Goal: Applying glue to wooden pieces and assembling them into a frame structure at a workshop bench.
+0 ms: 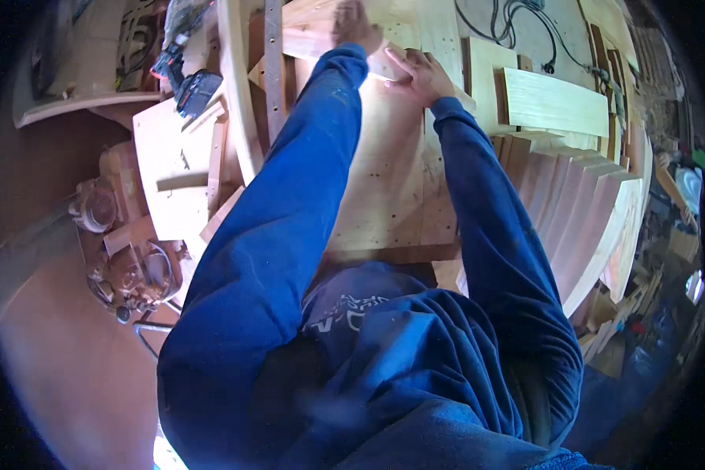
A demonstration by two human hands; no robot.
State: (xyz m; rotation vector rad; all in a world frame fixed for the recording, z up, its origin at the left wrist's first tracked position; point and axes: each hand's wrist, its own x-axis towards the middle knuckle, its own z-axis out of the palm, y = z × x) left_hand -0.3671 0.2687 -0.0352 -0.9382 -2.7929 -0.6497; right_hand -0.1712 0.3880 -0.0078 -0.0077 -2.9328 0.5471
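Observation:
Both my arms, in blue sleeves, stretch forward over a pale wooden worktop (pixel 380 180) dotted with small holes. My left hand (pixel 356 27) is at the far edge of the view, above a light wooden board (pixel 309 41). It is smeared by motion, so its fingers do not show clearly. To its right, my right hand (pixel 423 77) lies on the wood with its fingers apart, its fingertips beside the end of a pale wooden piece. No tool shows in the right hand.
A cordless drill (pixel 182 78) lies at the left, near a long metal bar (pixel 274 70). Thick curved wooden pieces (pixel 576 196) stand in a row at the right. A black cable (pixel 509 23) coils at the far right. Machinery (pixel 133 274) stands lower left.

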